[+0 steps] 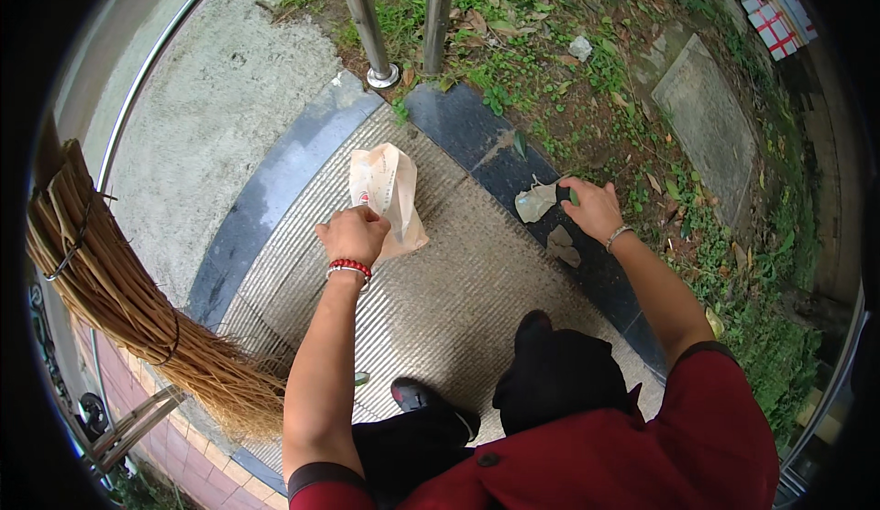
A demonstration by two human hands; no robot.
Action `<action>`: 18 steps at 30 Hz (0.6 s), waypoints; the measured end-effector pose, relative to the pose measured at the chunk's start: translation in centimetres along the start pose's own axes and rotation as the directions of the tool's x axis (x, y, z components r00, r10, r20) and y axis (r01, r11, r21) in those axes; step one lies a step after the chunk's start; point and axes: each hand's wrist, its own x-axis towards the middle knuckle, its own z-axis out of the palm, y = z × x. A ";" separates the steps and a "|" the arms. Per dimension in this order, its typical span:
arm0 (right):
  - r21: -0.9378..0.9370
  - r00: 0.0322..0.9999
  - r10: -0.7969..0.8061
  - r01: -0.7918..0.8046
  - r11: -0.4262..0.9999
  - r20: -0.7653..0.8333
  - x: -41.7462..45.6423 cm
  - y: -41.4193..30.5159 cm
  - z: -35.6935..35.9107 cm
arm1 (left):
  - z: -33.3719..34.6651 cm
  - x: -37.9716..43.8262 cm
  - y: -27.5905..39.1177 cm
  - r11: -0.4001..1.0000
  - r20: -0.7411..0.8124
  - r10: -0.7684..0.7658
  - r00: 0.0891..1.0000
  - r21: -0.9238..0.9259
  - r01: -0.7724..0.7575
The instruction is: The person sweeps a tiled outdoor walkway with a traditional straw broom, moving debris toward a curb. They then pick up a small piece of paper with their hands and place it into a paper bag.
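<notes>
My left hand (353, 235) grips the lower left side of a pale paper bag (401, 197) that bears writing. Beneath the bag is the ribbed paving. My right hand (592, 209) is low over the dark stone edging (509, 142). A crumpled whitish wrapper (535, 203) lies just left of its fingertips. At the fingers shows a small green leaf (574, 196); whether they hold it is unclear. A flat brownish scrap (563, 246) lies on the edging below the wrapper.
A twig broom (137, 290) leans in at the left. Metal posts (434, 22) rise at the top. Weedy soil (591, 118) with dry leaves, a crumpled white scrap (580, 48) and a stone slab (708, 125) borders the right. White boxes with red tape (773, 25) sit farther off.
</notes>
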 end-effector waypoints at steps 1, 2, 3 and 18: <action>0.037 1.000 -0.009 0.009 0.999 0.016 0.0 0.0 0.2 | 0.0 -0.2 0.0 1.000 -0.003 -0.002 1.000 0.006 0.002; 0.032 1.000 0.013 -0.012 0.999 -0.005 0.1 -0.1 0.4 | 0.0 -0.3 -0.2 1.000 0.000 -0.011 1.000 0.022 0.011; 0.024 0.998 0.055 -0.055 0.998 0.027 0.1 -0.2 0.7 | 0.1 -0.4 -0.4 0.999 0.000 -0.010 1.000 0.036 0.010; 0.176 0.893 0.332 -0.395 0.902 0.303 2.7 0.0 6.0 | 3.3 -2.0 -2.2 0.981 -0.008 0.045 0.999 0.188 -0.042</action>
